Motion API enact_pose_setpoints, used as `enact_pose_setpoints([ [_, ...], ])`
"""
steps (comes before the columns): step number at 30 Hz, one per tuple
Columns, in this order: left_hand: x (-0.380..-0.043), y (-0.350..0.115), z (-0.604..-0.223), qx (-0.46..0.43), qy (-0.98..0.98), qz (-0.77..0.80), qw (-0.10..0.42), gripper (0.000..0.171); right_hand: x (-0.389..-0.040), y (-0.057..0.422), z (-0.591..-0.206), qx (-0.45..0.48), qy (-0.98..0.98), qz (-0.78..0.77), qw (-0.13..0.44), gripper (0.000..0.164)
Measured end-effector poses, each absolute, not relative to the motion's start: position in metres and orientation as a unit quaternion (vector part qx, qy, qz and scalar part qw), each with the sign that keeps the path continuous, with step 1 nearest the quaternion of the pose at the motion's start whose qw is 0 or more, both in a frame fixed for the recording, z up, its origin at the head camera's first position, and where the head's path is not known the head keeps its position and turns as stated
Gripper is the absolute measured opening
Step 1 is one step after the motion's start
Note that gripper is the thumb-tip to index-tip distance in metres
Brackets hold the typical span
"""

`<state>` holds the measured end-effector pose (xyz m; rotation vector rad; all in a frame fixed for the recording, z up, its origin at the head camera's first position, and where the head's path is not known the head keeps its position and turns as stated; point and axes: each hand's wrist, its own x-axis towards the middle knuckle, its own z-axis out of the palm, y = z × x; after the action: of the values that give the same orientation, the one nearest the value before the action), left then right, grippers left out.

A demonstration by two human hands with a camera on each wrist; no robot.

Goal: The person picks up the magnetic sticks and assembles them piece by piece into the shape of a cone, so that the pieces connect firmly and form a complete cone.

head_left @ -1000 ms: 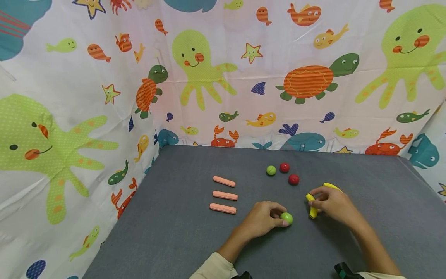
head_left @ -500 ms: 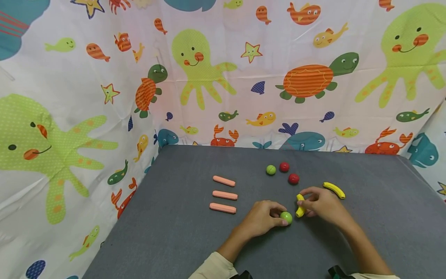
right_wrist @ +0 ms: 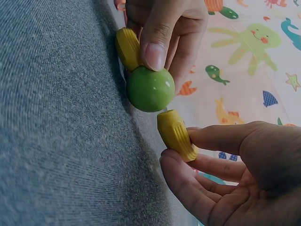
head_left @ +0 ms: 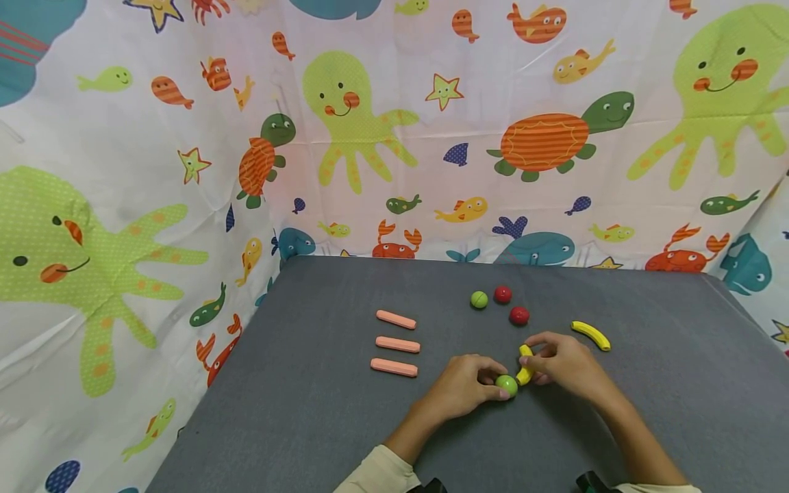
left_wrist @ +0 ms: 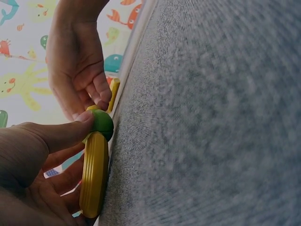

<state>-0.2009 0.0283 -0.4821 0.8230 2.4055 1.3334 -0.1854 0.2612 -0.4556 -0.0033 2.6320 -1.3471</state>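
Observation:
Between thumb and fingers my left hand pinches a green ball low over the grey table. A curved, ribbed yellow toy rod sits against that ball inside the left hand, hidden in the head view. My right hand pinches a second curved yellow rod by its side, thumb and fingertips around it. One end of this rod points at the green ball, right at its surface. In the right wrist view, the ball lies between the two yellow rods.
On the grey table, three pink straight rods lie to the left. Farther back are a green ball and two red balls. Another curved yellow rod lies behind my right hand. A sea-animal print curtain hangs along the far edge.
My right hand has moved left with its yellow rod, bringing the rod's end up to the green ball. The yellow rod behind it is now in full view. My left hand stays in place.

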Motion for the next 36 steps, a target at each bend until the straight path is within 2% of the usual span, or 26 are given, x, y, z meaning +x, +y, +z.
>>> enact_pose_setpoints([
  [13,-0.202,0.028,-0.483,0.291,0.830,0.457,0.130,0.032,-0.186,0.260,-0.456,-0.001,0.884,-0.457,0.100,0.046],
  [22,-0.211,0.016,-0.481,0.285,0.809,0.484,0.172,0.031,-0.187,0.262,-0.457,0.020,0.890,-0.441,0.118,0.047],
  [26,-0.217,0.005,-0.477,0.280,0.824,0.458,0.182,0.030,-0.186,0.262,-0.457,0.019,0.901,-0.416,0.123,0.052],
  [31,-0.224,-0.008,-0.471,0.292,0.837,0.425,0.185,0.022,-0.185,0.258,-0.456,0.018,0.910,-0.389,0.140,0.067],
  [36,-0.227,-0.012,-0.471,0.308,0.835,0.410,0.200,0.015,-0.186,0.254,-0.456,0.020,0.910,-0.389,0.142,0.064],
])
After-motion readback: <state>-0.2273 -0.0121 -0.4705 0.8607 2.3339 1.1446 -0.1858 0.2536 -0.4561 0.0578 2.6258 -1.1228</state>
